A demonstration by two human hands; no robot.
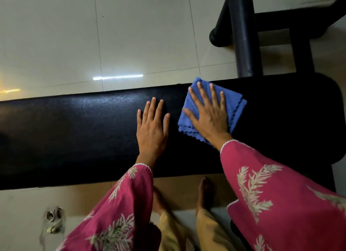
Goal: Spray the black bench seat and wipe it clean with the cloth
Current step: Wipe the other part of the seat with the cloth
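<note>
The black padded bench seat runs across the view from left to right. A folded blue cloth lies on the seat near its far edge, right of centre. My right hand presses flat on the cloth with fingers spread. My left hand rests flat on the bare seat just left of the cloth, fingers apart, holding nothing. No spray bottle is in view.
Black bench frame tubes rise beyond the seat at the upper right. Pale floor tiles lie beyond the bench. My bare feet stand at its near edge. A small blurred object lies on the floor at lower left.
</note>
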